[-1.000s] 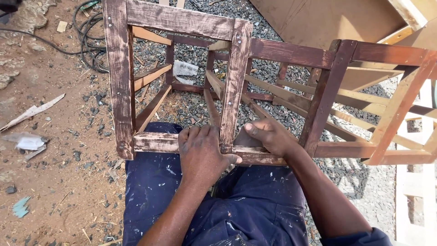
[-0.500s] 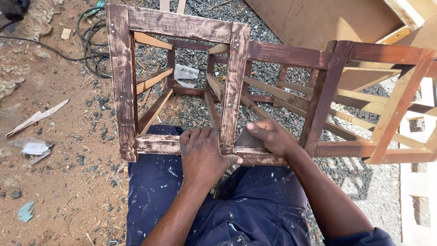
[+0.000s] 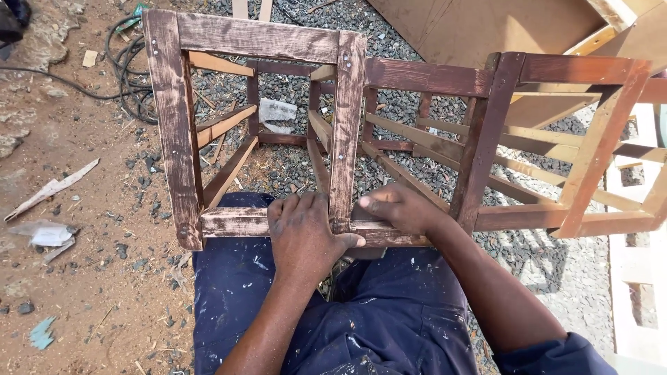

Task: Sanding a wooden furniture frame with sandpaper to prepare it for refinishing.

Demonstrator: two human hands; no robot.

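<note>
A dark-stained wooden frame [image 3: 257, 38] of slats and posts lies on its side across my lap, its open bays facing up. My left hand [image 3: 302, 232] lies over the near bottom rail [image 3: 233, 222], fingers curled over its top edge just left of the central upright post [image 3: 345, 132], thumb stretched toward the post's foot. Just right of that post, my right hand [image 3: 399, 207] rests on the same rail, fingers pressed against the wood. Whether either hand holds a small item under it is hidden. My legs in paint-spattered blue trousers [image 3: 243, 298] support the frame.
Bare dirt with scraps lies on the left, and black cables [image 3: 121, 66] coil at top left. Grey gravel [image 3: 403, 42] lies under the frame. A brown board [image 3: 486, 28] leans at the top. Pale wooden slats [image 3: 636, 278] stand at the right edge.
Both hands stay on the near rail with only slight shifts. The view has drifted a little, otherwise nothing has visibly moved.
</note>
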